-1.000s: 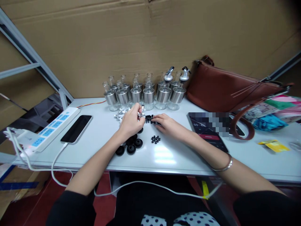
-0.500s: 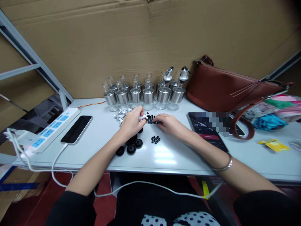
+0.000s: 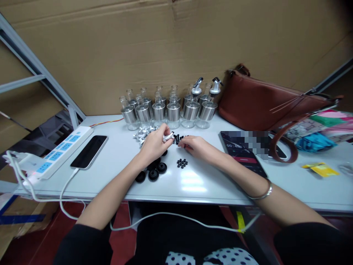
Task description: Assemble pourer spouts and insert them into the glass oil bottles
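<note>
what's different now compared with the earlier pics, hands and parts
The silver spout in the left hand has tipped over toward the right and sits lower. The right hand has curled its fingers beside the black pieces; whether it has taken one is hidden. Unchanged: the bottles, small black rings and black discs; the left hand's grip on the spout.

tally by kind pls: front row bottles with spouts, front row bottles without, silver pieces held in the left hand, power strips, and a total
Spout-topped front bottles: 2
Spoutless front bottles: 4
Silver piece in the left hand: 1
Power strip: 1
Total: 8
</note>
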Motion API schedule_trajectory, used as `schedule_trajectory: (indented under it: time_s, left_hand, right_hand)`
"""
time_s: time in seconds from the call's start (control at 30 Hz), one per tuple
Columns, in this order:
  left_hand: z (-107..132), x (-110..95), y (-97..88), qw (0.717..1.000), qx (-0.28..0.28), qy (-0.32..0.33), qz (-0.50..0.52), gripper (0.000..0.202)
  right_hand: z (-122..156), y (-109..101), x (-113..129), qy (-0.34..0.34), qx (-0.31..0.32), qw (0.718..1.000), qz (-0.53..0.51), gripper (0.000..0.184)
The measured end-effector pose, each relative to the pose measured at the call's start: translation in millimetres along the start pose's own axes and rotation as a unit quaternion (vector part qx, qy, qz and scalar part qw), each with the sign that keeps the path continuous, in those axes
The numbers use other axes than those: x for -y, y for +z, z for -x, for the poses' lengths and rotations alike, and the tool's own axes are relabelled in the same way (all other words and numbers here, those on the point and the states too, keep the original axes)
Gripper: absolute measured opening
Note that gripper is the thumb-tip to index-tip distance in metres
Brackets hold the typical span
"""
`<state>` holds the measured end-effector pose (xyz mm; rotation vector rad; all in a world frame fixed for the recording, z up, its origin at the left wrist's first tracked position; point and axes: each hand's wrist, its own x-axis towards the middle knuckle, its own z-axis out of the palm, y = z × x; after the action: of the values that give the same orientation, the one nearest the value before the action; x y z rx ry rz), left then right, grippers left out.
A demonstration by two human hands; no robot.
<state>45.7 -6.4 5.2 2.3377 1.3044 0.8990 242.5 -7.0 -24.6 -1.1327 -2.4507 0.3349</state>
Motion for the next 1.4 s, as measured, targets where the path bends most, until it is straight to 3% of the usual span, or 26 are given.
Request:
schedule_trajectory:
  time_s: [0.27,0.47,0.83,1.03,1.2,1.3,1.4]
  left_hand:
    - [0.4,1.6,0.4,1.000,0.001,-0.013,-0.007,0.013]
    - [1.0,-1.6,0.7,1.000,-0.003,-0.029,0.002,0.026]
    - [1.1,1.4,2.4,1.000,0.017,-0.001,-0.023,0.016]
    - [0.3,1.7,2.9,0.999,0.021,0.025,-0.025,0.006]
    - [-1.8,0.6,2.3,0.997,0.030,0.064,-0.022,0.010]
    - [-2.5,0.8,2.5,0.995,0.048,0.084,-0.009,0.021]
    - [-2.1,1.1,2.8,0.993,0.068,0.097,0.008,0.023]
  right_hand:
    - [3.1,-10.6,12.0,-0.020,0.068,0.995,-0.074,0.034]
    - [2.3,-11.1,9.9,-0.031,0.038,0.998,-0.047,0.027]
    - [2.8,-7.4,6.0,-0.046,0.073,0.996,-0.040,0.020]
    - [2.8,-13.6,15.7,-0.013,0.006,0.995,-0.099,0.012]
    - [3.5,-21.6,26.6,0.065,-0.007,0.951,-0.303,0.008]
    - [2.5,-21.6,24.9,0.063,-0.016,0.912,-0.406,0.009]
    - [0.9,-20.3,21.7,0.061,-0.033,0.893,-0.445,0.012]
